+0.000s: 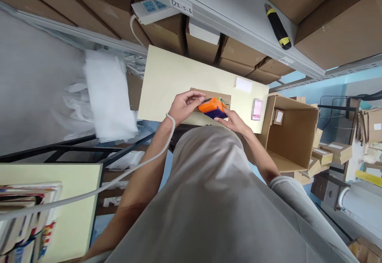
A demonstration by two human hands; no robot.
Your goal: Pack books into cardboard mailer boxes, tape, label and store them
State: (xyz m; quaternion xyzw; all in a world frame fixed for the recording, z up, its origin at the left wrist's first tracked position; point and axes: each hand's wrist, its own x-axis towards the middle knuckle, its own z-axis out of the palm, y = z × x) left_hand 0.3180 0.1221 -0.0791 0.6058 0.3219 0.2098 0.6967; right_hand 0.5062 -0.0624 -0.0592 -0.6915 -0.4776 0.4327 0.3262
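the right hand (234, 121) grips the orange-and-purple packet (212, 106) over the near part of the bench (167, 80); whether the left hand (185, 106), at its other end, grips or merely touches, one cannot tell. the packet partly hides brown cardboard (212, 93); a pinkish item (257, 110) is pixelated.

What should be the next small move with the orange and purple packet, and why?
Probably settle the packet flat on the brown cardboard: the right grip holds its right end, the left grip is at its left end, and the cardboard shows just behind it on the table. Whether they already touch, I cannot tell.
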